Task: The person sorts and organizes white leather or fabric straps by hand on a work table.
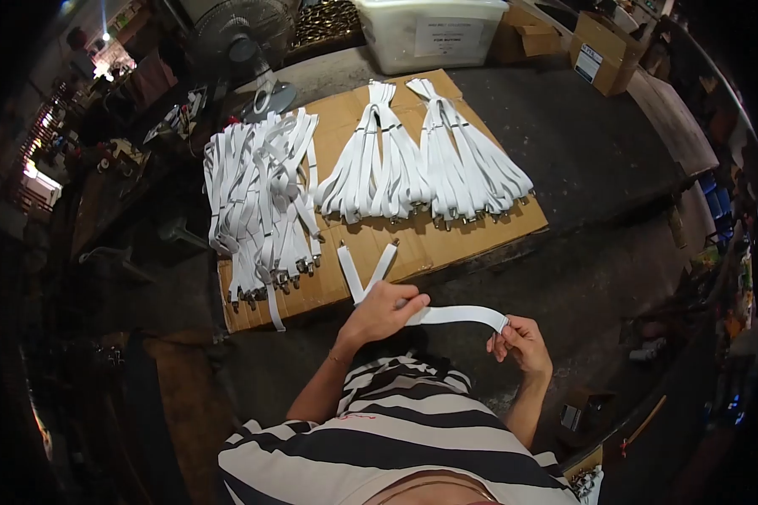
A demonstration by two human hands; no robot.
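Note:
A pair of white elastic suspenders [459,315] is stretched loosely between my two hands at the near edge of the cardboard. My left hand [381,313] is closed around its middle, and two straps with metal clips at their tips spread from it in a V onto the cardboard. At the other end, my right hand [522,343] pinches the strap end; what its fingertips cover is hidden. Beyond my hands lie two tied bundles of white suspenders [379,164], [472,164] with metal clips along their near ends. A looser heap of suspenders [257,194] lies to the left.
A flat cardboard sheet [434,257] lies on the dark table [581,126]. At the back stand a white plastic bin [429,38] with a paper label, a cardboard box [605,55] and a fan [242,46]. A small box [585,408] sits low at the right.

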